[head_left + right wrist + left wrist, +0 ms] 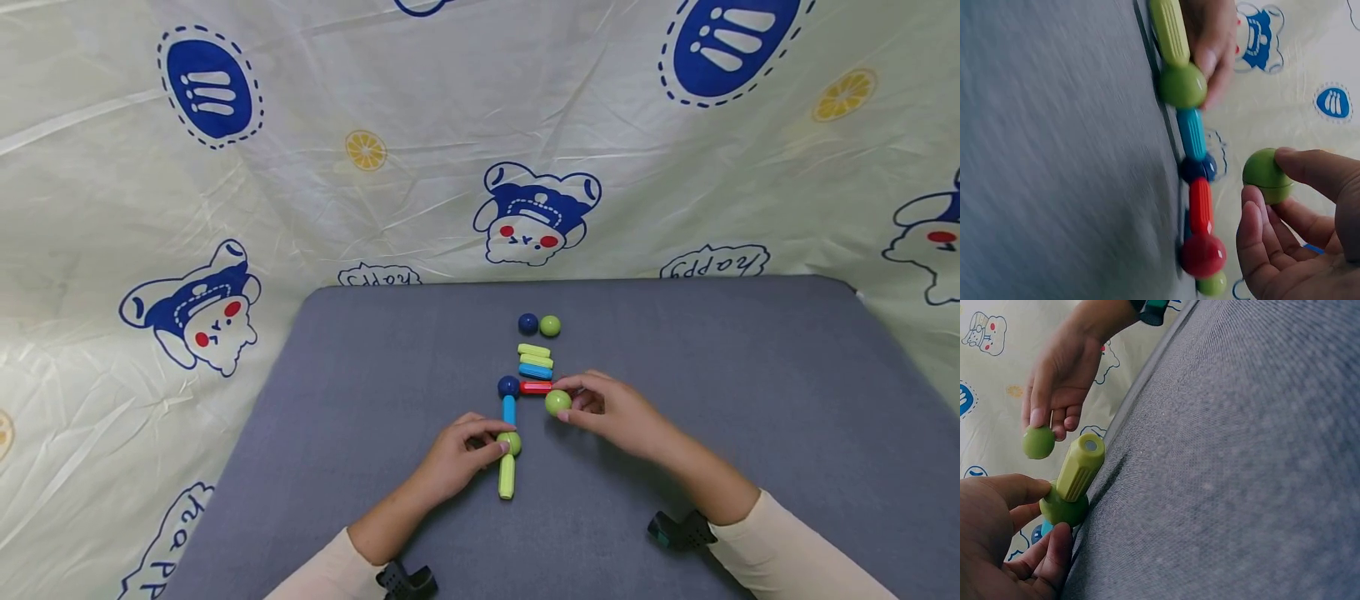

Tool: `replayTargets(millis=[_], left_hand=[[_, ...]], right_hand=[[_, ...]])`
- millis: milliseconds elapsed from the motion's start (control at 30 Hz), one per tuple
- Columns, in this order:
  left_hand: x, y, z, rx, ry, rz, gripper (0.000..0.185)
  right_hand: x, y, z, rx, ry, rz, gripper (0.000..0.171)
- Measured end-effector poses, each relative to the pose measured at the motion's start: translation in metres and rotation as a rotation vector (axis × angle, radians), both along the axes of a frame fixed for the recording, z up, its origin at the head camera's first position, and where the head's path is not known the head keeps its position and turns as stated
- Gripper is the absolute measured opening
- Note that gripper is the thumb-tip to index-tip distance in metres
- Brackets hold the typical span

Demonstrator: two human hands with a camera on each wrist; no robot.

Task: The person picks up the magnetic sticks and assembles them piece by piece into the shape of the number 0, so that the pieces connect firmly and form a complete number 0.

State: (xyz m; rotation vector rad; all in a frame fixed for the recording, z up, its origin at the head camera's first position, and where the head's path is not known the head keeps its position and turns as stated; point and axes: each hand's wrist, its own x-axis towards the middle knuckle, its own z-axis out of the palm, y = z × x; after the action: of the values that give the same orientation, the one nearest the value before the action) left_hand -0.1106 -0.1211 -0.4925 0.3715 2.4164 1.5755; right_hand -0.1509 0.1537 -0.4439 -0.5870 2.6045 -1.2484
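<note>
My left hand (463, 454) pinches a green ball (1063, 509) between thumb and fingers. From that ball a yellow-green rod (507, 477) extends toward me and a light blue rod (509, 410) extends away. The blue rod meets a dark blue ball (508, 387), from which a red rod (536, 387) runs right. At its end the right wrist view shows a red ball (1204, 255), hidden in the head view. My right hand (615, 412) holds a second green ball (1267, 175) in its fingertips, raised off the table and apart from the chain.
Behind the chain lie two yellow-green rods (535, 356) and a blue rod (536, 372). Farther back sit a dark blue ball (528, 323) and a green ball (551, 326). The grey table (375, 375) ends at a printed pale sheet (427, 208).
</note>
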Motion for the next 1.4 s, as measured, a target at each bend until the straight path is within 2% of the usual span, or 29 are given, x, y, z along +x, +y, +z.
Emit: replayTargets(millis=[167,400,767,967,1167,1400], left_hand=[[0.000,0.000,0.000,-0.002,0.004,-0.008,0.025],[-0.001,0.000,-0.001,-0.010,0.018,-0.006,0.024],[-0.001,0.000,0.000,-0.016,0.032,-0.011,0.024],[-0.001,0.000,-0.001,-0.011,0.051,-0.013,0.024],[-0.002,-0.001,-0.002,-0.015,0.062,-0.008,0.023],[-0.002,-0.001,-0.002,-0.006,0.049,-0.011,0.023]], right_hand=[[0.016,-0.008,-0.003,-0.038,-0.050,0.121,0.038],[0.028,-0.022,-0.008,-0.059,-0.094,0.263,0.033],[0.043,-0.043,-0.013,-0.085,-0.118,0.413,0.030],[0.048,-0.053,-0.013,-0.069,-0.168,0.504,0.032],[0.050,-0.057,-0.016,-0.064,-0.228,0.552,0.029],[0.049,-0.057,-0.024,-0.078,-0.246,0.554,0.031]])
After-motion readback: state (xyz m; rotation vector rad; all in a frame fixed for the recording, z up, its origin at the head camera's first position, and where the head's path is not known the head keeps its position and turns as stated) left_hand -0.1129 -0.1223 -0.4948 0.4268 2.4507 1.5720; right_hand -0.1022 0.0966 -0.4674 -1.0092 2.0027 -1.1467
